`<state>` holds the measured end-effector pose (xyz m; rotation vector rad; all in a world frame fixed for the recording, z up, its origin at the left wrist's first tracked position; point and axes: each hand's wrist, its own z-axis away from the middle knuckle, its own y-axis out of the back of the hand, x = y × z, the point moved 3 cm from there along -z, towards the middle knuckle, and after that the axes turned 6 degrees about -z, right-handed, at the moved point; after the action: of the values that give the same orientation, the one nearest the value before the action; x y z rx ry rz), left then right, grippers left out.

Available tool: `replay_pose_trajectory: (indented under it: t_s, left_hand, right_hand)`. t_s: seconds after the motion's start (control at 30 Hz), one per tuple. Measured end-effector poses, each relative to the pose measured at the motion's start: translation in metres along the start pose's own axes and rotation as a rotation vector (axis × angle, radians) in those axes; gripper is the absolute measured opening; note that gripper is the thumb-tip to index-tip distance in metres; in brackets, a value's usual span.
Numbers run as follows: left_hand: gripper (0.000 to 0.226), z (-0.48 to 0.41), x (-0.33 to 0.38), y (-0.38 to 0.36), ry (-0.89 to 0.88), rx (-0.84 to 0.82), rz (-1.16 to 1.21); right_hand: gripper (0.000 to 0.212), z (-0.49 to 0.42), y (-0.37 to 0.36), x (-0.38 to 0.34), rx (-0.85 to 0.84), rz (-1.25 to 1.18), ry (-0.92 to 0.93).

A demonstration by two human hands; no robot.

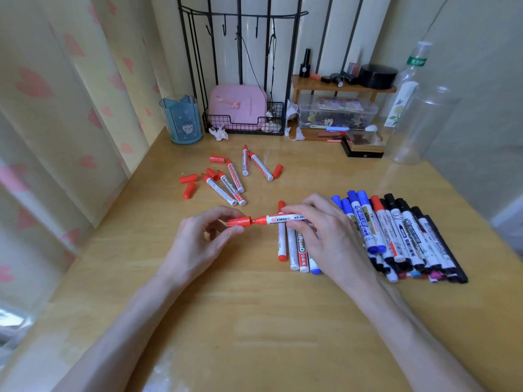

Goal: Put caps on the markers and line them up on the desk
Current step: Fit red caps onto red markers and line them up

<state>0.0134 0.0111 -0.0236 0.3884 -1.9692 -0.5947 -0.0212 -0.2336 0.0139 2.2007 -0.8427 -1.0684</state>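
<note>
Thumb and forefinger of the left hand (203,236) pinch a red cap (239,222), its mouth meeting the tip of a red marker (278,219) gripped by the curled fingers of the right hand (319,233). The marker lies crosswise above the desk (254,321), tip pointing left. Beyond them lie uncapped markers (226,188) and loose caps (189,190), with the capped row (396,236) to the right.

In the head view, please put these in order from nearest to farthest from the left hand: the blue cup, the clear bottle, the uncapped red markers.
1. Uncapped red markers: on the desk just beyond the left hand, which pinches a red cap.
2. Blue cup: at the back left, by the curtain.
3. Clear bottle: at the back right, across the desk.
</note>
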Motion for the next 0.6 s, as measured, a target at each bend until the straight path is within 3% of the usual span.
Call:
replay_pose_trajectory:
  t_s: [0.6]
  left_hand:
    - [0.019, 0.003, 0.0, 0.001, -0.009, -0.031, -0.007]
  right_hand:
    - [0.018, 0.003, -0.011, -0.003, 0.003, -0.064, 0.022]
